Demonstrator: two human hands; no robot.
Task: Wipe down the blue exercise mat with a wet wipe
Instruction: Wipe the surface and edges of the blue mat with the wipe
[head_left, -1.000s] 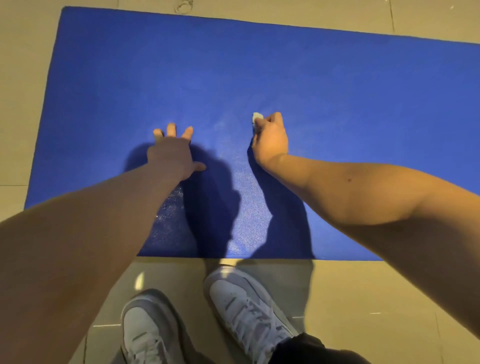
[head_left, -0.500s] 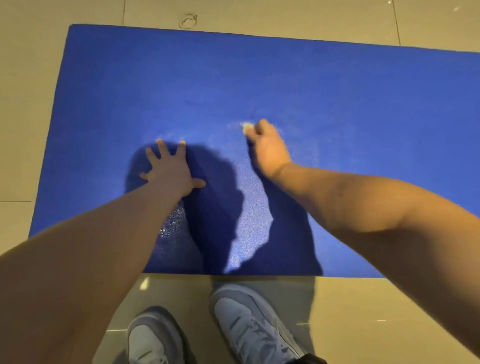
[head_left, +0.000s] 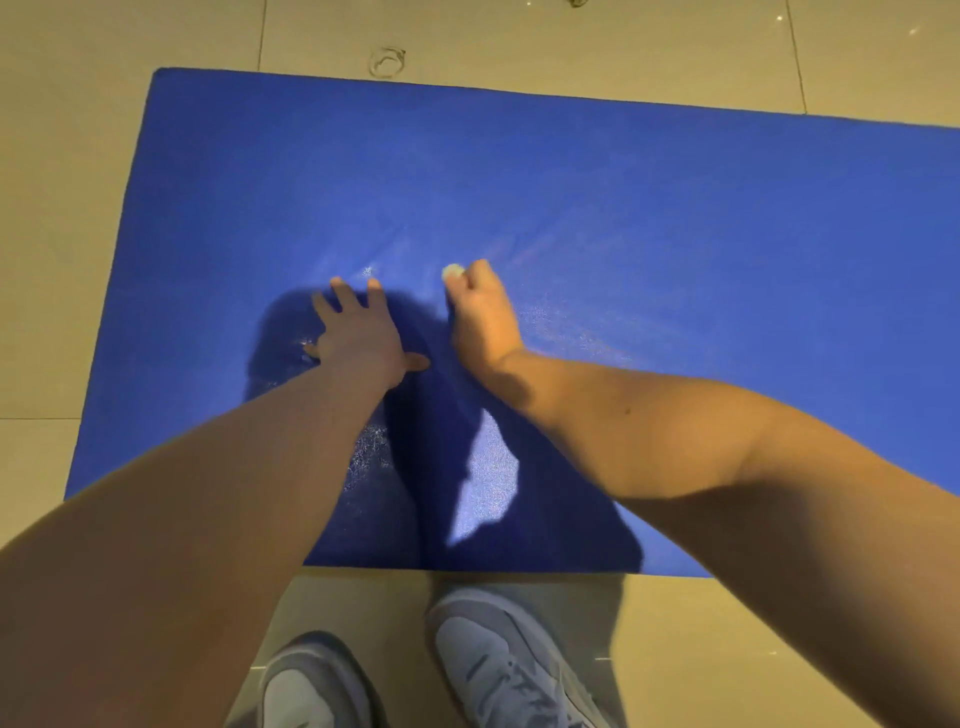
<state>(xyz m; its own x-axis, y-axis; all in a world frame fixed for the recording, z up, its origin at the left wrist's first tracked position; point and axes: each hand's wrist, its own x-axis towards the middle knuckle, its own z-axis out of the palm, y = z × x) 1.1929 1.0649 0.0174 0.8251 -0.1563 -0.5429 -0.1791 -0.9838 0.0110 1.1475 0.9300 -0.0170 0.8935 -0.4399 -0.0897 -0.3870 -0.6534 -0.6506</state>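
blue exercise mat (head_left: 649, 208) lies flat on the tiled floor (head_left: 62, 208) | my left hand (head_left: 358, 338) sits on the mat, fingers spread and flat | right hand (head_left: 480, 317) just beside it, curled tight around the wet wipe (head_left: 452, 270), pressing on the mat | sneakers (head_left: 498, 660) at the mat's near edge

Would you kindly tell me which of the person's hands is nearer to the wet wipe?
Right. The right hand grips the wet wipe against the blue mat; the left hand rests flat on the mat to the wipe's left, apart from it.
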